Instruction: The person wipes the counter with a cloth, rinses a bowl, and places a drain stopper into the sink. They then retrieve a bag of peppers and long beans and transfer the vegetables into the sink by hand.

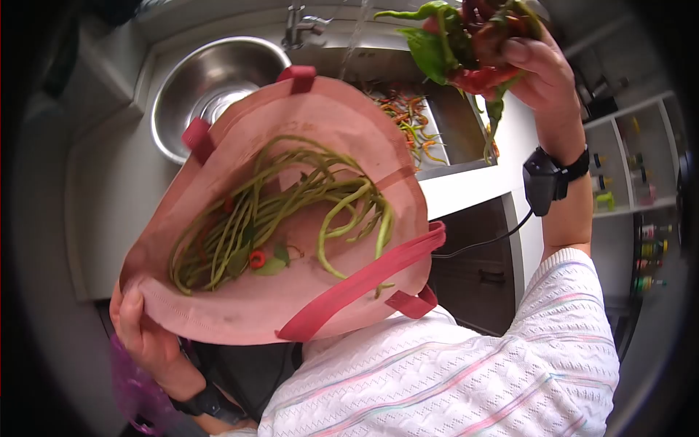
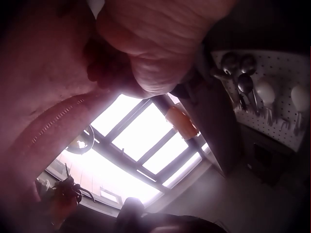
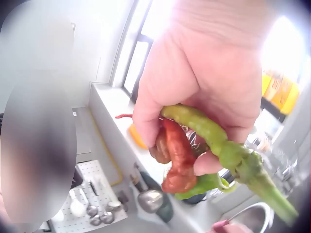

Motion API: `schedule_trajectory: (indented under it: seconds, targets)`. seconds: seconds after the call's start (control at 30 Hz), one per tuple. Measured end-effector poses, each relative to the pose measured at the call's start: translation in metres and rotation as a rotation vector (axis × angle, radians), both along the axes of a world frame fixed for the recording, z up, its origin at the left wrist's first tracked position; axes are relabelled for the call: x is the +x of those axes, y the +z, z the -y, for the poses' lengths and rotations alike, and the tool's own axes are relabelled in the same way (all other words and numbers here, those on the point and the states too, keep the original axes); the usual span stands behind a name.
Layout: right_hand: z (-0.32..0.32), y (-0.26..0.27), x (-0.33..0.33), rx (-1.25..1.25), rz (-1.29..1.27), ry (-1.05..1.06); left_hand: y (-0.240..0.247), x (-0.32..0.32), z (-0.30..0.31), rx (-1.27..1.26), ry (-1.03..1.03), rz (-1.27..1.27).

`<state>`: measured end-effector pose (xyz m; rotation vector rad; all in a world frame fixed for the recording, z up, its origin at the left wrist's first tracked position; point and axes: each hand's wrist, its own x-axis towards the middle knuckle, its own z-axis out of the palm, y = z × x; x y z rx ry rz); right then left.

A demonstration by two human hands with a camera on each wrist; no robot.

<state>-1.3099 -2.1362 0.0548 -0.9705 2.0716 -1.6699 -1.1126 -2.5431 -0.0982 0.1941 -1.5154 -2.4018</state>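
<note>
A pink bag (image 1: 240, 320) with red handles gapes wide in the head view, with long green beans (image 1: 251, 211), a small red pepper (image 1: 257, 258) and some leaves inside. My left hand (image 1: 149, 342) grips the bag's rim at the lower left; in the left wrist view the hand (image 2: 150, 43) is close to the lens beside the bag cloth (image 2: 48, 126). Up at the right, my right hand (image 1: 542, 84) holds a bunch of red and green peppers (image 1: 473, 44). The right wrist view shows the fingers of that hand (image 3: 199, 82) curled round a red pepper (image 3: 181, 160) and a green one (image 3: 194, 121).
Behind the bag stand a round steel bowl (image 1: 171, 109) and a sink (image 1: 466, 138) with many red and green peppers (image 1: 415, 120) in it. Water runs from the faucet (image 1: 297, 28). A shelf (image 1: 619, 167) with bottles is at the right, a purple bag (image 1: 131, 386) at the lower left.
</note>
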Motion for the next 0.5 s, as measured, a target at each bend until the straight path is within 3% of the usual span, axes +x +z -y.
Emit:
schedule_trajectory:
  seconds: [0.07,0.17,0.23,0.3,0.37,0.43,0.5]
  targets:
    - [-0.011,-0.007,-0.004,0.069,-0.055,-0.092,0.001,0.008,0.003,-0.021,-0.001,0.0]
    - [-0.037,-0.052,-0.03,0.478,0.054,-0.169,0.003,0.011,0.0,-0.023,0.033,0.019]
    - [-0.045,-0.075,-0.044,0.965,-0.238,-0.238,0.005,0.009,0.001,-0.042,0.002,0.014]
    - [-0.048,-0.092,-0.059,1.153,-0.393,-0.265,0.007,0.01,0.002,-0.024,-0.037,0.03]
    - [-0.047,-0.09,-0.068,1.23,-0.417,-0.269,0.009,0.008,-0.005,-0.041,0.028,0.054]
    - [-0.039,-0.079,-0.074,1.155,-0.475,-0.259,0.017,0.002,-0.022,-0.065,0.144,0.078]
    - [-0.017,-0.06,-0.07,1.241,-0.537,-0.27,0.012,0.003,-0.007,-0.031,0.017,0.05]
